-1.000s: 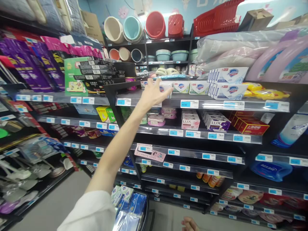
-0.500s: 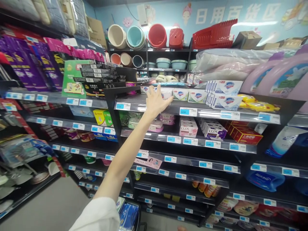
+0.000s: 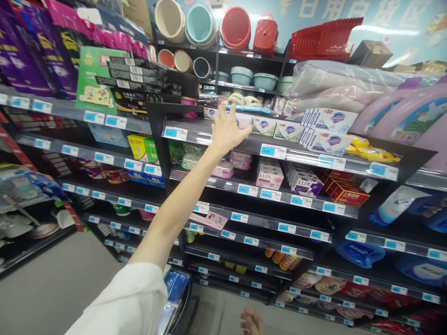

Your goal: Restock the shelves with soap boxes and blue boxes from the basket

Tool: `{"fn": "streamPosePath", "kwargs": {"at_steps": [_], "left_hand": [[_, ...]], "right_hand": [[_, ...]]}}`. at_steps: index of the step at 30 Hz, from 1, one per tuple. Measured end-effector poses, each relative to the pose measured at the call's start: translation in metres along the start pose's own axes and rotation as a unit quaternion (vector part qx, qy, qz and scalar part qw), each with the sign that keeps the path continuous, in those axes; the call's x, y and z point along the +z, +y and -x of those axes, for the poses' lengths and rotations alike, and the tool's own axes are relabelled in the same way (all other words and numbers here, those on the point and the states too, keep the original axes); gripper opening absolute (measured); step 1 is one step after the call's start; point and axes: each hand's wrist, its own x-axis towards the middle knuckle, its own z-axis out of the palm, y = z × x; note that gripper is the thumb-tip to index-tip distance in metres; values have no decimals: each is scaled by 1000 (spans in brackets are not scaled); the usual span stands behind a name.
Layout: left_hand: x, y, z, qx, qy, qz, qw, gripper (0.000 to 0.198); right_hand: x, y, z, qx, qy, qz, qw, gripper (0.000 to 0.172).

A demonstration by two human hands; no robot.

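My left arm, in a white sleeve, stretches up to the upper shelf (image 3: 195,136). My left hand (image 3: 226,131) is open, fingers spread, with its fingertips against a white soap box (image 3: 244,121) at the left end of a row of white soap boxes (image 3: 289,130). It grips nothing. Only part of my right hand (image 3: 252,322) shows at the bottom edge; its fingers are loosely apart and hold nothing I can see.
Black store shelves with blue price tags fill the view. LUX soap boxes (image 3: 269,177) and red boxes (image 3: 345,190) sit one shelf down. Plastic basins (image 3: 200,23) line the top. A basket with blue packets (image 3: 174,291) is below my arm. Grey floor (image 3: 56,284) lies left.
My left hand has moved forward from mid-air onto the white soap box. My right hand dropped out of view and shows again at the bottom edge.
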Motion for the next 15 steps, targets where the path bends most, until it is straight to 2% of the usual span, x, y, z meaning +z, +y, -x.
{"fn": "streamPosePath", "kwargs": {"at_steps": [2,5,7,8,10,12,13,14,15], "left_hand": [[-6,10,0,-4,7,-14,1000,96],[-27,33,11,-10,30,-63,998,93],[-43,46,40,-8,33,-86,996,82],[-50,50,64,-5,20,-88,996,75],[-55,52,136,2,-56,-65,996,60],[-54,46,234,29,-210,-12,977,47],[-53,42,288,32,-309,14,951,44],[-55,38,342,6,-405,25,914,44],[-59,35,393,-54,-465,17,884,43]], "right_hand": [[-7,-7,1,18,-34,11,999,64],[-15,-20,7,46,-81,34,995,69],[-18,-25,12,51,-84,42,994,75],[-19,-26,15,54,-86,44,994,78],[-20,-25,18,59,-93,44,993,81],[-19,-21,18,66,-100,41,992,83],[-18,-18,17,71,-101,42,992,84],[-16,-15,15,72,-98,46,992,85],[-14,-13,14,68,-98,51,991,85]]}}
